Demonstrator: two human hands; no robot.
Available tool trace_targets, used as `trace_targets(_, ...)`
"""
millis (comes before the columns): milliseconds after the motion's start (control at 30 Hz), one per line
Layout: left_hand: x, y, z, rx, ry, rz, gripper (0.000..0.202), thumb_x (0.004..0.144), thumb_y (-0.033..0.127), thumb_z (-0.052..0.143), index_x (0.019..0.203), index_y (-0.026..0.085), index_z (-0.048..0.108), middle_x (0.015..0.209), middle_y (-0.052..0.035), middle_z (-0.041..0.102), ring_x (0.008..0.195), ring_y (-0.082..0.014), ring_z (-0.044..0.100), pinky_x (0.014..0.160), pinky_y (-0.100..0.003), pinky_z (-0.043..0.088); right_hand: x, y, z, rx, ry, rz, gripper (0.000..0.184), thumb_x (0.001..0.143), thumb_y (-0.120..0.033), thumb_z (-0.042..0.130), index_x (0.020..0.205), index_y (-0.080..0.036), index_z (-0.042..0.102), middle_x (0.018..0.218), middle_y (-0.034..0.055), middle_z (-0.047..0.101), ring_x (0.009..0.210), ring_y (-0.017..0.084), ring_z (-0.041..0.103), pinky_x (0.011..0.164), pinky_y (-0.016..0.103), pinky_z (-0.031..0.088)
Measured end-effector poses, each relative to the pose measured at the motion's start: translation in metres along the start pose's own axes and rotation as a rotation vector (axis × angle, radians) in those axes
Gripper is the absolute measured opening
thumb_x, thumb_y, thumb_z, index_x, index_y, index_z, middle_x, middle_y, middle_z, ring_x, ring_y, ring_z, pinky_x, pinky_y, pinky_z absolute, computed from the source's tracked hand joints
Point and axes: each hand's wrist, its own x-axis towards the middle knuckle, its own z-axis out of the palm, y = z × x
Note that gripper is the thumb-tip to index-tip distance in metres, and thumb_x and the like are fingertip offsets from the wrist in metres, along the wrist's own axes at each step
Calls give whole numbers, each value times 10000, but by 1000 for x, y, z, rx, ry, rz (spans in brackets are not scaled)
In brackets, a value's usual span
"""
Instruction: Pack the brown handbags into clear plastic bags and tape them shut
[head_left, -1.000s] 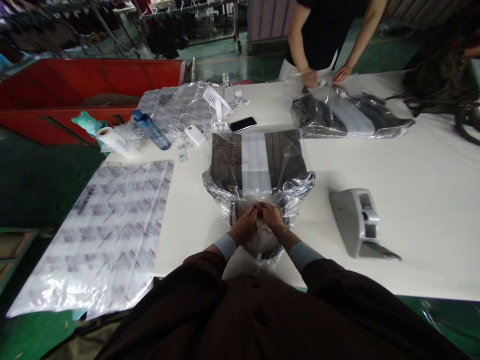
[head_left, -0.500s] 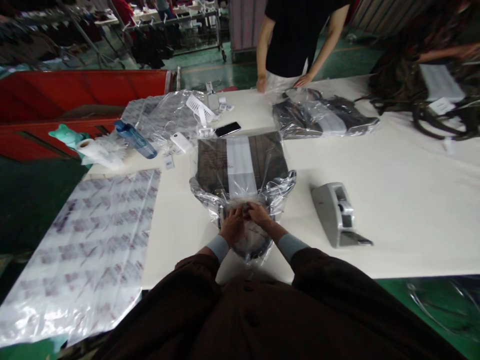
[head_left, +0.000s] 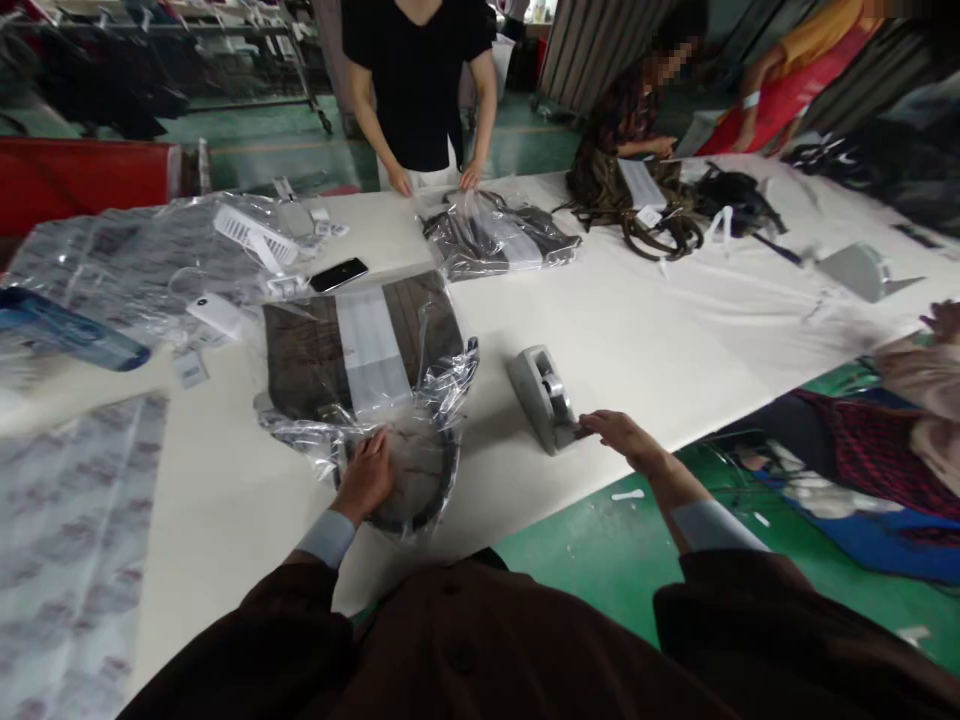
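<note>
A folded dark garment with a pale stripe lies in a clear plastic bag [head_left: 375, 350] on the white table [head_left: 660, 340]. My left hand [head_left: 366, 478] presses down on the bag's folded near end, fingers lying flat. My right hand [head_left: 619, 435] reaches to the right and its fingertips touch the front of a grey tape dispenser [head_left: 541, 396]. Its fingers are stretched out and hold nothing I can see.
A person in a black top [head_left: 420, 90] handles another bagged garment [head_left: 491, 235] across the table. A phone [head_left: 339, 274], a white fan [head_left: 244, 232], a blue bottle [head_left: 67, 335] and a printed plastic sheet [head_left: 60, 520] lie at left. More people and bags [head_left: 660, 215] are at right.
My right hand left the bag's end and moved right to the tape dispenser. My left hand stayed on the bag. The view swung to the right.
</note>
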Motion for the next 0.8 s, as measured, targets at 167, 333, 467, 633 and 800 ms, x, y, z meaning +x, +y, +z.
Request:
trace_targets(167, -2, 1, 0, 48, 12, 15, 464, 774, 115, 397, 1225, 20, 449, 1430, -187, 324, 1197, -282, 436, 1017, -412, 372, -8, -9, 9, 165, -156, 15, 212, 751, -301, 508, 740, -157, 664, 804, 85, 694, 830, 203, 624, 753, 326, 462)
trace_targets(333, -4, 6, -3, 70, -5, 12, 481, 766, 101, 394, 1237, 18, 442, 1461, -185, 270, 1234, -296, 399, 1001, -423, 388, -8, 4, 2, 139, -32, -47, 191, 693, -302, 528, 657, -182, 673, 776, 63, 689, 828, 211, 616, 737, 317, 462)
trace_targets(467, -3, 8, -5, 51, -14, 14, 513, 755, 103, 417, 1267, 65, 431, 1459, -162, 291, 1234, -290, 398, 1008, -453, 379, -21, 30, 5, 89, 129, 60, 260, 658, -386, 567, 723, -159, 677, 739, 69, 671, 729, 184, 599, 655, 284, 443)
trace_targets(633, -2, 9, -3, 21, -16, -45, 524, 768, 115, 410, 1291, 75, 403, 1443, -168, 306, 1219, -294, 403, 996, -470, 377, -28, 53, 25, 173, 66, 162, 292, 663, -401, 531, 739, -137, 629, 607, 46, 615, 508, 121, 525, 492, 241, 396)
trace_targets(800, -8, 14, -7, -53, -41, -108, 533, 776, 133, 418, 1302, 58, 375, 1425, -184, 303, 1215, -295, 391, 996, -448, 365, -15, 84, 33, -97, 17, 136, 141, 604, -321, 562, 584, -188, 606, 576, 86, 631, 534, 176, 569, 541, 292, 430)
